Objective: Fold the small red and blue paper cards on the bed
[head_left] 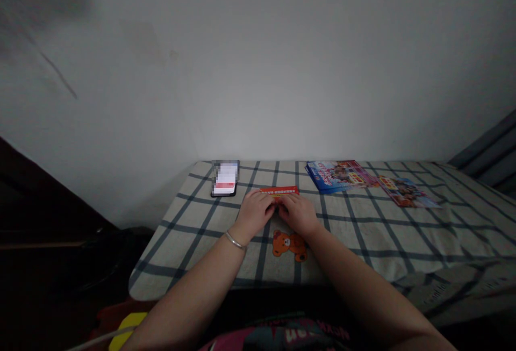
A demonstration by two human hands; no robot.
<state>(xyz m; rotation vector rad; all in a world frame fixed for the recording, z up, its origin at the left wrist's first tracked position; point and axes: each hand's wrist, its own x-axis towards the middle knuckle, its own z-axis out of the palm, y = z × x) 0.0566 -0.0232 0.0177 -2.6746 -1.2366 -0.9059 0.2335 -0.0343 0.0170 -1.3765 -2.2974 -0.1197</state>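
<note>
Both forearms reach in from the near side and converge, wrists low over the checked tablecloth. The left hand, with a bracelet at its wrist, and the right hand meet on the red printed item, fingers bent downward over its near part; whether they pinch it or merely press, I cannot tell. The item lies mid-table, its far edge exposed. Checked cloth spans from the left hand to the phone, far left, and from the right hand to the glossy booklets, far right. The table's far edge meets the wall.
</note>
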